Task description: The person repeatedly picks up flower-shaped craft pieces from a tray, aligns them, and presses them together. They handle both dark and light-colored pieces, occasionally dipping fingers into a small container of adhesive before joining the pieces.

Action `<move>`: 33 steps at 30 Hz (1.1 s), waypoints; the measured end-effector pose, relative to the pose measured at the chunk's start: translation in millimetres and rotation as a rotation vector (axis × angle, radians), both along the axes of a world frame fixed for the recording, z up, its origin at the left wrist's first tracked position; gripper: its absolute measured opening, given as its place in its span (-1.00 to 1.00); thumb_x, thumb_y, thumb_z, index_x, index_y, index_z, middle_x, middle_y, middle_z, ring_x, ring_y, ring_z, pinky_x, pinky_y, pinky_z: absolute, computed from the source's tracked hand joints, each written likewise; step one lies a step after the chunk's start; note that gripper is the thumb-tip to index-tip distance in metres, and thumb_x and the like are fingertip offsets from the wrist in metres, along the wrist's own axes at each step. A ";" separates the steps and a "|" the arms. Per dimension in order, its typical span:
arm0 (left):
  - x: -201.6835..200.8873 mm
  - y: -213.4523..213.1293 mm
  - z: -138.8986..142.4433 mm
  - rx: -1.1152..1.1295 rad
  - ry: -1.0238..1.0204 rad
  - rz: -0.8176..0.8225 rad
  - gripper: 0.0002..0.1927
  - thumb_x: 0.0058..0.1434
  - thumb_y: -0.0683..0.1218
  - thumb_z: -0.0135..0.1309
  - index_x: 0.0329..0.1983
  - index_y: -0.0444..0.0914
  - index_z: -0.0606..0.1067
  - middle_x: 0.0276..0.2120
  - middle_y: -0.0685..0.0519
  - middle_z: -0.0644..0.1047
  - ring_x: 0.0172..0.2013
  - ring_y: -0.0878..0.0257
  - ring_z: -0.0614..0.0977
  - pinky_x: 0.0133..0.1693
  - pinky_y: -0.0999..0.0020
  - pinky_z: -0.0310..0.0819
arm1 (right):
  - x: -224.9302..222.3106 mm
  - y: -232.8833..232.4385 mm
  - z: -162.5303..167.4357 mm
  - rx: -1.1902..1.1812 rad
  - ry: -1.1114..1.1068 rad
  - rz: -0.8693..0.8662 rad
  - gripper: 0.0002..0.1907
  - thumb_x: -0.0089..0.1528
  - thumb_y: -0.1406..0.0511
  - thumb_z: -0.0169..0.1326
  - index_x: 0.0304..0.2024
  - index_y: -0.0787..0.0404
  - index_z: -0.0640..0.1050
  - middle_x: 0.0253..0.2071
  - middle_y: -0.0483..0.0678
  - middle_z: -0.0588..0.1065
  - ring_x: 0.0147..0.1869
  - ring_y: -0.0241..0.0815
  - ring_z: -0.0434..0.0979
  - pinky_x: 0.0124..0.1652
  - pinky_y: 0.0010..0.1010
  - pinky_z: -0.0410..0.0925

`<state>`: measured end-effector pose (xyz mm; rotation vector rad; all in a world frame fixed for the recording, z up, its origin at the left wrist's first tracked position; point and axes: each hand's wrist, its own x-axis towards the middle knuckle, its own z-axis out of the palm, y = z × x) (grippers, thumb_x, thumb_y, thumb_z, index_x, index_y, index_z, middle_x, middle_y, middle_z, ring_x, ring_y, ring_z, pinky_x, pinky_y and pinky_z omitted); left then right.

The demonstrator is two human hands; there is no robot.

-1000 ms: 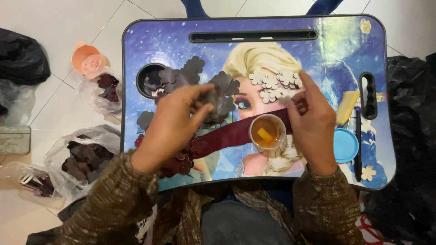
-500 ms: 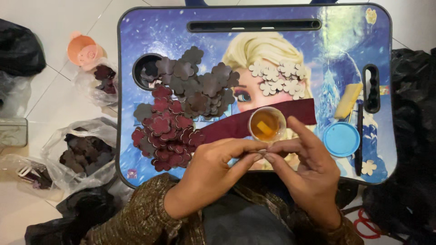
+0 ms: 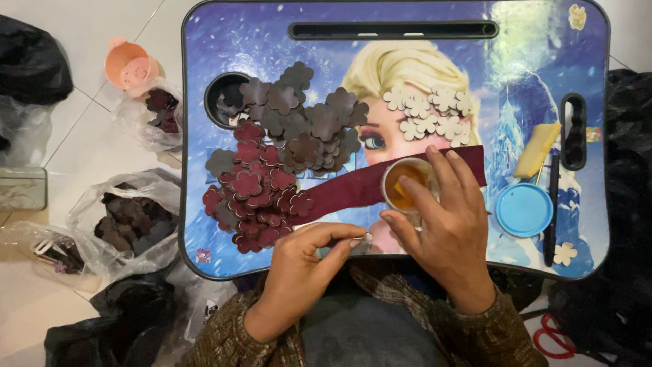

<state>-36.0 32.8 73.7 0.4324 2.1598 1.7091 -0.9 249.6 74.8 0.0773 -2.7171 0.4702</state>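
Observation:
A blue printed lap tray (image 3: 224, 41) lies in front of me. My left hand (image 3: 305, 261) pinches a small grey flower-shaped cutout (image 3: 358, 246) at the tray's near edge. My right hand (image 3: 445, 221) rests on a small clear cup of amber glue (image 3: 406, 185), its fingers over the rim and one fingertip at the liquid. A dark red strip (image 3: 353, 189) runs under the cup. Heaps of dark red flower cutouts (image 3: 255, 197) and grey-brown flower cutouts (image 3: 305, 129) cover the tray's left half. Cream flower cutouts (image 3: 429, 115) lie further back.
A blue round lid (image 3: 523, 209), a yellow sponge (image 3: 538, 149) and a dark pen (image 3: 551, 217) sit at the tray's right. On the floor at left are plastic bags of cutouts (image 3: 125, 221), an orange cup (image 3: 129, 64) and black bags (image 3: 30, 64). Red scissors (image 3: 553, 336) lie lower right.
Both hands came back from the cutouts on the tray to its near edge with a grey cutout. Now my right hand has gone to the glue cup while the left keeps the cutout.

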 end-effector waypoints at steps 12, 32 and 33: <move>7.2 1.0 -9.9 0.066 -0.155 0.022 -0.83 0.24 -0.20 0.19 -0.13 -0.30 0.67 -0.24 0.07 0.65 -0.22 0.34 0.66 -0.18 0.46 0.54 | 26.6 -1.6 12.7 -0.128 0.003 -0.014 -0.56 0.14 0.12 0.32 -0.07 0.27 0.60 0.36 0.23 0.34 0.48 0.29 0.27 0.39 0.05 0.18; 18.1 3.8 -22.2 0.308 -0.470 0.034 -0.68 0.37 -0.21 0.07 0.17 -0.35 0.57 -0.19 0.16 0.65 -0.24 0.53 0.58 -0.18 0.61 0.52 | 43.2 -32.8 13.5 -0.242 0.015 0.205 -0.56 0.03 0.49 0.16 -0.02 0.14 0.65 0.25 0.14 0.41 0.37 0.24 0.39 0.31 -0.05 0.30; 17.8 3.3 -21.3 0.288 -0.458 0.039 -0.68 0.37 -0.21 0.07 0.16 -0.35 0.58 -0.21 0.16 0.65 -0.25 0.52 0.57 -0.20 0.61 0.51 | 43.0 -33.9 12.5 -0.241 0.013 0.200 -0.56 0.03 0.49 0.16 -0.02 0.15 0.65 0.25 0.14 0.42 0.37 0.23 0.40 0.31 -0.05 0.31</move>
